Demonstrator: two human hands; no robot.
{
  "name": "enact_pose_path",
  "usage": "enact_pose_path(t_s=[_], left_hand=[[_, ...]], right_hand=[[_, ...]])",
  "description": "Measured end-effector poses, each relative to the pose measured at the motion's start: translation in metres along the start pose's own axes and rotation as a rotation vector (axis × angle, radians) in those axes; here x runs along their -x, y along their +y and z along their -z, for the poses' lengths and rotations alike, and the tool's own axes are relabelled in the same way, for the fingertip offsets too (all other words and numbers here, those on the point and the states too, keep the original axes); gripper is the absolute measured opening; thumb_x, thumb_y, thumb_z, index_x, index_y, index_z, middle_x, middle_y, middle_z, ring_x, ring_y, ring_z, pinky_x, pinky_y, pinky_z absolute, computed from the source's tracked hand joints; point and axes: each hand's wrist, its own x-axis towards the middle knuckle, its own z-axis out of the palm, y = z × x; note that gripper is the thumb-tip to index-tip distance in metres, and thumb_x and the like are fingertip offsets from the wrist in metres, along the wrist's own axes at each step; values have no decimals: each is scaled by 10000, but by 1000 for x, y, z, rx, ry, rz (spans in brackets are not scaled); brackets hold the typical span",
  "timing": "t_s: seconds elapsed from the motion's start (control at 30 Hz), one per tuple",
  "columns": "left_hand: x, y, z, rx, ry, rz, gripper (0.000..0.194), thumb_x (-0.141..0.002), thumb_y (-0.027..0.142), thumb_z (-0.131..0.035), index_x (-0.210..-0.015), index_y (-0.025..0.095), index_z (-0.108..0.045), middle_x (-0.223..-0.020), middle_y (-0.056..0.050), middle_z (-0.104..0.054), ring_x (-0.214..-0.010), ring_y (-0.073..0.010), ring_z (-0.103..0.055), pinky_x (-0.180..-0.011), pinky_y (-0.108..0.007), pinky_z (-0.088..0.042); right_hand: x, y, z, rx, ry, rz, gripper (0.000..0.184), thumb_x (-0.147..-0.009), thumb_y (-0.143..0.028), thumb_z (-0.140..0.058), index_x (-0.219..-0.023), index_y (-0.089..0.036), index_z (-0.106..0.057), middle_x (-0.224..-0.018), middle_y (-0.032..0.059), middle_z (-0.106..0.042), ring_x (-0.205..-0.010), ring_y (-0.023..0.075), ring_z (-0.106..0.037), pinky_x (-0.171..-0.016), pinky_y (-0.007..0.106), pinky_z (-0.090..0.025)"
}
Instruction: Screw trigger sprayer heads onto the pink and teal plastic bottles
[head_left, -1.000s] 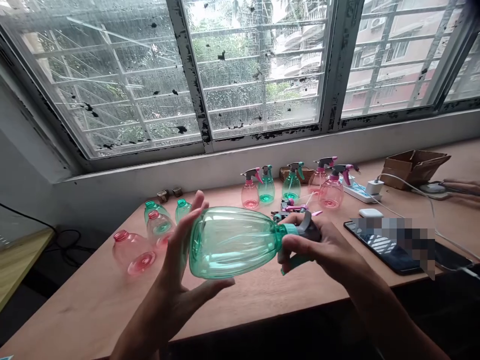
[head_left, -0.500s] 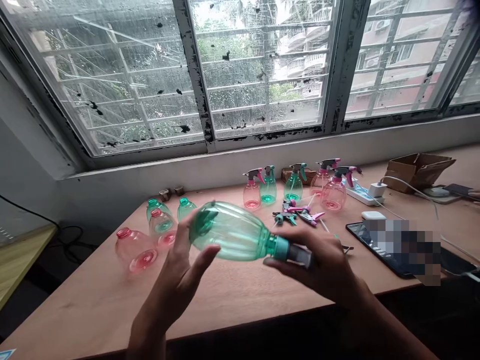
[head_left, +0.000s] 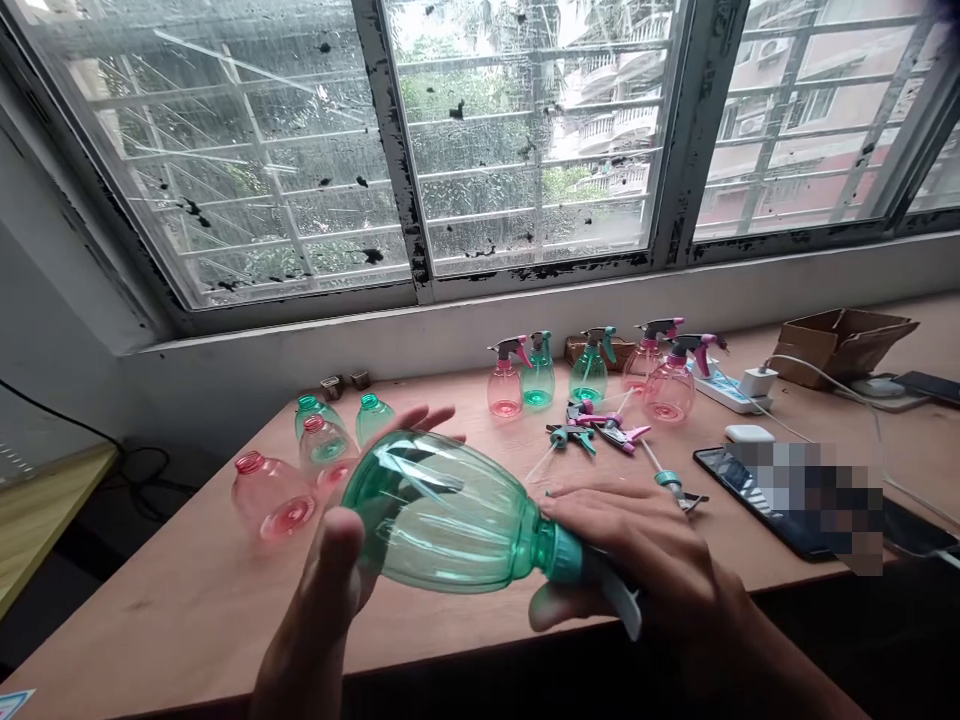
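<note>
A green clear spray bottle [head_left: 450, 520] lies tilted in the air above the table, its base to the left. My left hand [head_left: 319, 590] cups the base loosely, thumb on the near side and fingers stretched out behind the bottle. Around the spray head [head_left: 570, 560] at the neck, my right hand [head_left: 645, 550] is closed, with the grey lever sticking out below. Beyond it lie several loose spray heads [head_left: 576, 438] in pink and green; a separate green-collared one [head_left: 669, 480] rests near my right hand.
Several open pink and green bottles, including a pink one [head_left: 266, 495], stand at the left. At the back are several bottles with sprayers [head_left: 670, 390]. To the right lie a phone [head_left: 739, 500], white case [head_left: 750, 434], power strip [head_left: 724, 388] and cardboard box [head_left: 817, 350].
The bottle has dipped and turned, and the grey lever has swung downward. My left thumb has shifted toward the base and its fingers have stretched out. A person's hand at the right edge has gone.
</note>
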Motion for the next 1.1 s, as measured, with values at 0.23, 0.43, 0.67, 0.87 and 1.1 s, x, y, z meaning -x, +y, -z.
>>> enact_pose_path(t_s=[0.23, 0.43, 0.67, 0.87, 1.1], left_hand=[[-8, -2, -15, -64, 263, -188, 523, -732, 602, -704, -1108, 241, -668, -1111, -45, -667, -911, -237, -605, -762, -300, -530], [-5, -5, -17, -209, 382, -328, 558, -712, 634, -721, -1107, 241, -671, -1084, -58, -673, -883, -258, -599, -753, -351, -507], [2, 2, -28, -347, 415, -352, 526, -746, 621, -715, -1132, 267, -665, -1139, -41, -628, -978, -283, -584, -832, -387, -527], [3, 1, -20, -438, 204, -296, 549, -822, 641, -622, -1268, 328, -554, -1274, -54, -570, -1194, -358, -527, -954, -478, -503], [1, -8, 19, -1024, -225, -39, 766, -795, 465, -773, -1447, 411, -374, -1478, -42, -502, -1359, -358, -454, -1111, -524, -397]], right_hand=[[-1, 6, -17, -420, 138, -517, 359, -817, -507, -755, -996, -204, -686, -709, 18, -754, -573, 169, -685, -531, 243, -526], [-6, 15, -36, -1158, 132, -843, 295, -854, -450, -742, -876, -168, -658, -634, 13, -730, -584, 181, -718, -614, 312, -604], [-3, 33, -35, -1342, 22, -848, 391, -857, -536, -703, -892, -160, -600, -635, 30, -745, -578, 187, -731, -616, 317, -596], [-7, 37, -5, -1229, -95, -874, 356, -891, -475, -691, -984, -141, -609, -663, 25, -729, -609, 172, -723, -637, 302, -578], [-5, 40, 39, -850, -256, -861, 322, -919, -355, -679, -1157, -169, -566, -840, 48, -738, -775, 196, -722, -719, 327, -574]])
